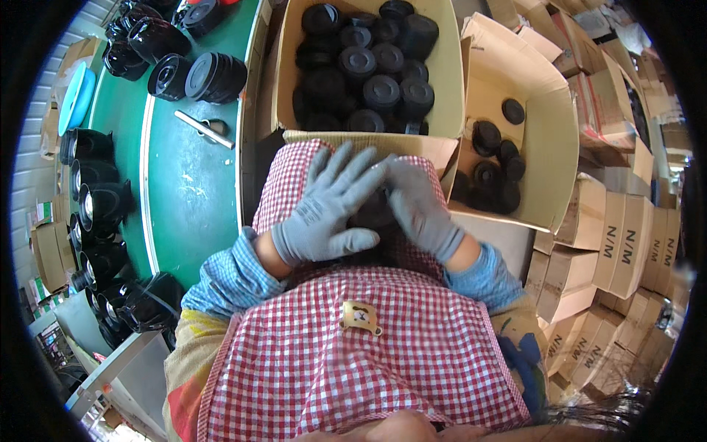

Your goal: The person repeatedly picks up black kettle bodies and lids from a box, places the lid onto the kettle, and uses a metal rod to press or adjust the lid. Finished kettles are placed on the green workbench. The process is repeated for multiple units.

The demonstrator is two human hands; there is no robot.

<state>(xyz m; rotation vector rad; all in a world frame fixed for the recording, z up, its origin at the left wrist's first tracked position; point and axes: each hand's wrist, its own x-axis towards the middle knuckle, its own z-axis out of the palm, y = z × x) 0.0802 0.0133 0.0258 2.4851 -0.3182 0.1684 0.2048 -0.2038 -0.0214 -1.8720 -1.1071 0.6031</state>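
Both my hands wear grey gloves and meet over my lap. Between them sits a dark, rounded part (373, 212), mostly covered by the gloves, so its kind does not show. My left hand (328, 206) lies over its left side, fingers spread and stretched out, thumb pointing right. On the other side, my right hand (423, 206) rests against the part, its fingertips crossing close to the left ones; they are partly hidden and slightly blurred. A red-and-white checked apron (361, 353) covers my lap and chest.
Ahead, a cardboard box (449, 81) holds many round black parts. Right of it, another carton (552, 140) contains several black discs. A green workbench (195, 177) on the left carries black housings (96, 202) and a metal-handled tool (206, 129). Stacked cartons (618, 243) stand at right.
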